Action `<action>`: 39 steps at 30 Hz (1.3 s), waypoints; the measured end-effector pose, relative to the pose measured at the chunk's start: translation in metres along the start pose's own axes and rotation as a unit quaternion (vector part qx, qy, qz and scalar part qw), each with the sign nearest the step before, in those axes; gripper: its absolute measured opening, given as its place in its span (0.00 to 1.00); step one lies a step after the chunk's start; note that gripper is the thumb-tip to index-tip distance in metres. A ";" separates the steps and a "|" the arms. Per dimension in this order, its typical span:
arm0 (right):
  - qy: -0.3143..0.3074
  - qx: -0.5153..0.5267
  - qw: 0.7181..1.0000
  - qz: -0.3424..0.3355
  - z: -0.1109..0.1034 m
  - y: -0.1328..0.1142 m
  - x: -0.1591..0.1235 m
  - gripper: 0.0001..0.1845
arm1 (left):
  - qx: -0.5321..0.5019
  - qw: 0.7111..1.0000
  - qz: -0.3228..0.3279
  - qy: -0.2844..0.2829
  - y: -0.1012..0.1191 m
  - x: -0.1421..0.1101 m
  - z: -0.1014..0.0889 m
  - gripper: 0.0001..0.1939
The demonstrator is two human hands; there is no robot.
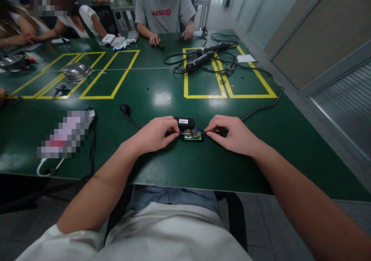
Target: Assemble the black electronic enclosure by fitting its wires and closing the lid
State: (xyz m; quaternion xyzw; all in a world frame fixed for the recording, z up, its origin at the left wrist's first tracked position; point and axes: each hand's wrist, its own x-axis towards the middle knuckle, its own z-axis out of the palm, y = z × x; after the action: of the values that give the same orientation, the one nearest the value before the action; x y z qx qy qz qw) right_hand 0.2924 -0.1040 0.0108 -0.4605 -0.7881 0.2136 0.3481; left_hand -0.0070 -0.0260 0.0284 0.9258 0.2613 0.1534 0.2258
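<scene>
Left hand [159, 134] pinches the left cable [134, 122], thumb and fingertips closed on it, right at the left end of an open black casing [182, 139]; right hand [232, 135] same grip on the right cable [262, 108], at the opposite end. Casing lies near the middle of the worktop's [162, 164] near edge, a bit in from it, green circuit board [193, 137] with copper-wound coils [195, 135] exposed between the hands. Black casing cover [189, 124], white label up, just behind it, toward the far edge. Left cable runs to a round black plug [124, 108]; right cable goes off toward the worktop's right edge. Near-left corner: pixelated item [65, 135], can't identify. Shiny metal shell [77, 72] toward the left edge, black rod-shaped tools [199, 61] with tangled cords near far-right corner. Person in grey T-shirt [164, 12] at far edge.
</scene>
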 end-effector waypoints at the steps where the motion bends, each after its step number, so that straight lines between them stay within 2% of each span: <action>1: -0.001 0.000 1.000 0.003 0.000 0.000 0.000 0.06 | 0.000 1.000 -0.002 0.000 0.000 0.000 0.000 0.05; 10: -0.012 0.003 0.999 0.030 0.005 -0.002 0.001 0.06 | -0.001 1.000 -0.006 0.015 0.002 0.000 -0.003 0.04; 22: -0.060 -0.035 0.997 0.042 0.002 -0.005 0.000 0.05 | -0.035 0.999 0.018 0.008 0.004 0.000 0.004 0.05; 26: -0.060 -0.021 0.997 0.037 0.003 -0.004 -0.001 0.05 | -0.021 1.000 0.020 0.003 0.003 0.001 0.006 0.07; 32: -0.050 -0.021 0.998 0.016 0.004 -0.002 0.001 0.04 | 0.053 0.998 0.035 -0.008 0.003 0.003 0.003 0.09; 34: -0.048 -0.025 0.998 0.014 0.005 -0.002 0.001 0.05 | 0.056 0.998 0.031 0.004 0.003 0.003 0.004 0.08; 37: -0.041 -0.037 0.998 0.016 0.007 0.000 0.000 0.05 | 0.051 0.997 0.005 0.056 0.002 0.006 0.012 0.06; 39: -0.030 -0.044 0.999 0.010 0.010 0.002 0.000 0.04 | 0.037 0.996 -0.017 0.083 -0.001 0.009 0.018 0.13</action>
State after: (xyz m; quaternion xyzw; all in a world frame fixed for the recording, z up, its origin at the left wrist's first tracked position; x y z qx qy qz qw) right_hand 0.2861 -0.1033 0.0032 -0.4768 -0.8020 0.1966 0.3013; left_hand 0.0078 -0.0266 0.0142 0.9133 0.2999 0.2159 0.1713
